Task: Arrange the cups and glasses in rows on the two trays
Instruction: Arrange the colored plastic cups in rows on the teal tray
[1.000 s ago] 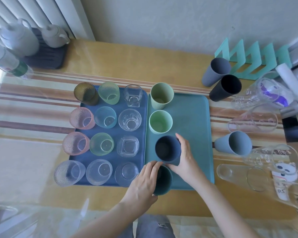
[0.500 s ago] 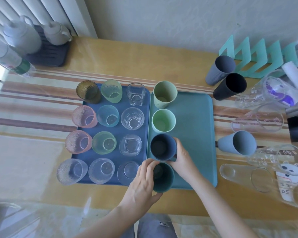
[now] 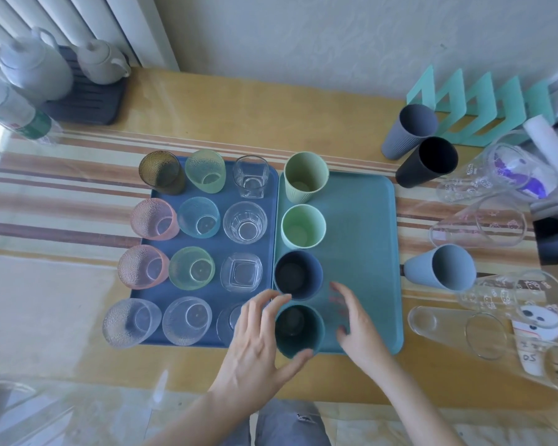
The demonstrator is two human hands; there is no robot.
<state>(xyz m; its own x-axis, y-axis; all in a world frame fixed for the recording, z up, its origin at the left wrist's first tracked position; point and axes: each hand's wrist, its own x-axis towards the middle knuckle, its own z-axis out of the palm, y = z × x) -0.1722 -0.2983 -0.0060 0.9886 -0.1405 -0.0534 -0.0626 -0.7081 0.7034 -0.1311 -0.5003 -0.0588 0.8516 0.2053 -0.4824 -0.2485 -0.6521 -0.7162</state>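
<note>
A blue tray (image 3: 220,243) holds several glasses in rows of three. Beside it, the teal tray (image 3: 358,226) carries one column: an olive cup (image 3: 305,181), a light green cup (image 3: 303,225), a navy cup (image 3: 298,275) and a dark teal cup (image 3: 298,329). My left hand (image 3: 258,342) curves round the dark teal cup, thumb on its near side. My right hand (image 3: 351,323) hovers over the tray just right of that cup, fingers straight, holding nothing. Off the tray to the right lie a grey cup (image 3: 409,133), a black cup (image 3: 429,162), a light blue cup (image 3: 442,267) and several clear glasses (image 3: 477,223).
Two grey teapots (image 3: 100,62) stand on a dark mat (image 3: 84,104) at the back left, with a bottle (image 3: 20,117) nearby. A teal zigzag rack (image 3: 484,104) stands at the back right. The table's near edge runs just below the trays.
My right hand has let go of the navy cup and pulled back toward me and to the right. My left hand's fingers have loosened and spread around the dark teal cup.
</note>
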